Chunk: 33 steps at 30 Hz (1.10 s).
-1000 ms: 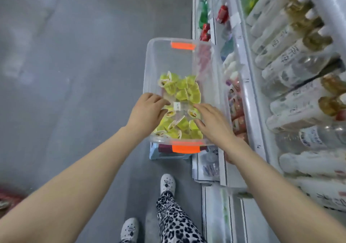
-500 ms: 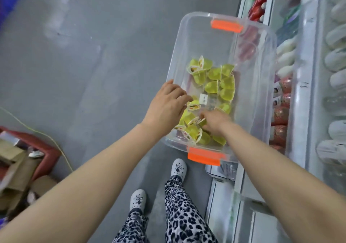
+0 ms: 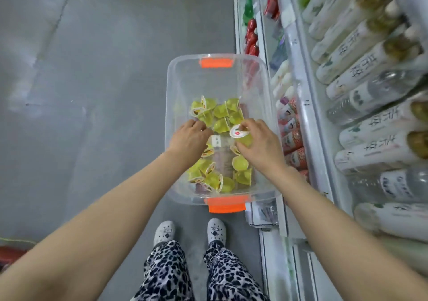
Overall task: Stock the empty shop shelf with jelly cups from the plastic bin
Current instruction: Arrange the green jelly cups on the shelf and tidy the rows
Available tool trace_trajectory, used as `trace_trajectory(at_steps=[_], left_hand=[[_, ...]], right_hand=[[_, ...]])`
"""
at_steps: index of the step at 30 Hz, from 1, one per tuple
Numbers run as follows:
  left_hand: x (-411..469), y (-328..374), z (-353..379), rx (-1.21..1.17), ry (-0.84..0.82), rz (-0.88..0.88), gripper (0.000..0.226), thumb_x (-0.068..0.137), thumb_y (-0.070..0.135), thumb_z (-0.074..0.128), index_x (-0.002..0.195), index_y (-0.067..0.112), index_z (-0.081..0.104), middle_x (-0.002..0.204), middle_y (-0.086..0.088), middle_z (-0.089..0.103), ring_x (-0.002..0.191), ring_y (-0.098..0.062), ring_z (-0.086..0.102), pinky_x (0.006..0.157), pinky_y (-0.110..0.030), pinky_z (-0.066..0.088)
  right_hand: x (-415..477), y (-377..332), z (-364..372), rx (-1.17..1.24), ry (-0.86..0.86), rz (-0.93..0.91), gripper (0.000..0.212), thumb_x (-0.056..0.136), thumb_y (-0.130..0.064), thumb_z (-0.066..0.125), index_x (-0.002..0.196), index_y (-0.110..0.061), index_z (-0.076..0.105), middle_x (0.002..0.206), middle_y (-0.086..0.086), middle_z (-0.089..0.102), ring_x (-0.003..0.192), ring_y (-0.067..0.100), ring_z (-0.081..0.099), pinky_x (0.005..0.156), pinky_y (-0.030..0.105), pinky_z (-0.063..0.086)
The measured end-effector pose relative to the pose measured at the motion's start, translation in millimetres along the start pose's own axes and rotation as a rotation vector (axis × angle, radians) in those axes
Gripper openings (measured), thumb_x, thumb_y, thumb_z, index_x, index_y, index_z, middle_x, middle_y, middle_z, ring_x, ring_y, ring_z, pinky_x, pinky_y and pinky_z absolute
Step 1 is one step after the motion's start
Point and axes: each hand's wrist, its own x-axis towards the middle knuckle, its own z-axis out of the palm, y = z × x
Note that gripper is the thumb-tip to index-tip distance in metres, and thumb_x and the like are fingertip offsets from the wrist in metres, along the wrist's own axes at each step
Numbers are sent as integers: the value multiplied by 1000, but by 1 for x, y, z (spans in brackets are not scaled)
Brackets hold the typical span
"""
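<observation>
- right hand [image 3: 259, 143], frame centre: fingers curled round one jelly cup [image 3: 242, 137], inside plastic bin [image 3: 170, 92].
- left hand [image 3: 188, 139], just left: fingers bent down among loose cups [image 3: 221, 111]; grip cannot be told.

Black-and-white leopard-print trousers [image 3: 166, 275], white clogs [image 3: 165, 230] with small dark charms.

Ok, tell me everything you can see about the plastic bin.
The plastic bin is a clear rectangular tub with rounded corners, an orange handle at each short end, and no lid. It sits level beside the shelf, above the floor; its support is hidden. Yellow-green jelly cups cover its near half; the far end is bare. The left hand reaches among them; the right hand holds one jelly cup.
</observation>
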Motion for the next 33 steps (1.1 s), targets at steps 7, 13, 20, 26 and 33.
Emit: trace_trajectory(at_steps=[7,13,20,26,33], left_hand=[[67,-7,25,115,-381,158,49,94,11,56,140,26,46,139,-7,47,125,-31,45,98,-39,41],[96,-11,48,373,-623,416,55,87,0,56,134,28,54,134,-4,54,123,-29,51,96,-41,48],[106,1,62,514,-611,470,45,84,16,70,127,20,57,126,-2,56,128,-28,45,94,-40,47],[104,-10,36,55,-511,363,50,74,29,77,117,14,55,102,-5,71,101,-25,65,71,-36,53],[72,2,-26,-534,-322,458,54,73,27,84,119,15,57,110,0,66,99,-21,62,84,-32,47]], right_hand=[[-26,-4,3,-26,250,80,34,78,-20,74,108,-13,58,109,4,58,96,23,59,77,36,49],[-41,-12,25,-89,355,253,35,77,-20,73,109,-13,62,111,3,60,97,23,61,75,41,54],[-38,-17,26,-95,363,345,30,81,-24,72,108,-17,60,110,0,59,93,22,61,72,39,52],[-49,-39,23,49,447,536,33,78,-28,75,108,-22,61,112,-6,61,95,15,61,77,35,52],[-90,-78,-16,72,611,611,35,79,-34,72,110,-22,60,107,-8,59,95,13,57,82,36,50]])
